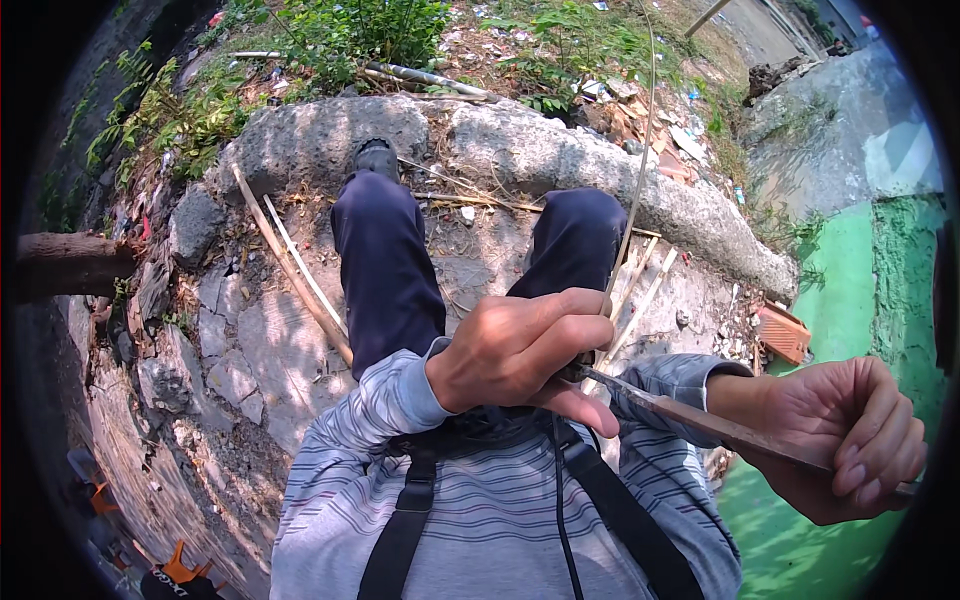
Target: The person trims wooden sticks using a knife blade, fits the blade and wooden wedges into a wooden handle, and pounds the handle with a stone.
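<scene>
My left hand (530,355) is in front of my chest, fingers curled round a long thin bamboo-like strip (642,150) that rises from it toward the top of the view. Over on the right, my right hand (840,440) closes on the long brown handle of a knife (735,430). The knife's narrow pale metal part points left, its end close under my left hand's fingers. Those fingers partly hide where the strip and the metal come together, so I cannot tell whether they touch.
Split bamboo lengths (290,265) lie on the cracked concrete left of my legs, and more pale pieces (645,300) lie on the right. Ahead runs a rough concrete kerb (610,160), with weeds and litter beyond. A green wall (830,310) and a brick (783,333) are at right.
</scene>
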A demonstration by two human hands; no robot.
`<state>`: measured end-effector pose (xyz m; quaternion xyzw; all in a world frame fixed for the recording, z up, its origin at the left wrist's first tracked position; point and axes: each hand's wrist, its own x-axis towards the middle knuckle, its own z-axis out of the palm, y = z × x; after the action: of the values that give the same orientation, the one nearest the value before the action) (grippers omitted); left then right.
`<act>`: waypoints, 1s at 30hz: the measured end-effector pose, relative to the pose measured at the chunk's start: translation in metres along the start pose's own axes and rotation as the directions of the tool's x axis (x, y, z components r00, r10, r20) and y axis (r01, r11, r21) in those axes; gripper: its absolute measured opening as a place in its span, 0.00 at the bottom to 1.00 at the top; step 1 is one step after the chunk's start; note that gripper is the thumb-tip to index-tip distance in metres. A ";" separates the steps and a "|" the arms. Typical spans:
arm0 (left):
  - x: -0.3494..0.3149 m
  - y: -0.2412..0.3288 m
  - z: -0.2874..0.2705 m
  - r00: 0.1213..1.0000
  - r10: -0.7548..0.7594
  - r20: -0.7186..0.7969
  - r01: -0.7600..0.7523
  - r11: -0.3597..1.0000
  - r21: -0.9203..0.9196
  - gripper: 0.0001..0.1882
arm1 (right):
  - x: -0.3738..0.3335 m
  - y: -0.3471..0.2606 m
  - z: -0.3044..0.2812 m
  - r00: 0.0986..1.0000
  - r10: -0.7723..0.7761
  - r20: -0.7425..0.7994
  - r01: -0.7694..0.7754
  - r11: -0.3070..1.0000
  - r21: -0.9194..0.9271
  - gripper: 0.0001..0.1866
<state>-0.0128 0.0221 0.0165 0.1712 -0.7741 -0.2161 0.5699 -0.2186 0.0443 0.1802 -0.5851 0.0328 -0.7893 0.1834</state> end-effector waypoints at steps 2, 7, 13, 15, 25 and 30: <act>-0.001 0.001 0.000 0.999 -0.020 -0.027 0.019 0.999 -0.029 0.41 | -0.002 0.003 0.004 0.999 -0.027 -0.025 0.027 1.000 0.006 0.15; -0.002 -0.001 -0.002 0.998 0.002 -0.061 -0.006 0.997 -0.076 0.42 | -0.001 -0.002 -0.007 0.996 -0.072 -0.054 0.076 0.994 0.075 0.15; -0.009 -0.014 -0.002 0.995 -0.061 -0.078 0.062 0.998 0.011 0.44 | 0.012 -0.021 -0.019 0.981 -0.182 -0.073 0.183 0.983 -0.004 0.12; -0.009 -0.012 -0.003 0.994 -0.066 -0.089 0.068 0.998 0.015 0.46 | 0.013 -0.026 -0.023 0.982 -0.168 -0.090 0.171 0.985 0.029 0.12; -0.006 -0.006 -0.006 0.995 -0.056 -0.085 0.038 0.980 -0.197 0.29 | 0.007 -0.019 -0.018 0.988 -0.131 -0.079 0.138 0.986 0.097 0.14; -0.010 -0.002 -0.001 0.985 -0.118 -0.122 0.080 0.956 -0.283 0.22 | 0.009 -0.019 -0.021 0.985 -0.152 -0.079 0.161 0.979 0.122 0.13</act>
<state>-0.0087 0.0252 0.0075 0.1427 -0.6855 -0.3385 0.6286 -0.2451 0.0553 0.1866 -0.5450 -0.0577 -0.8217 0.1564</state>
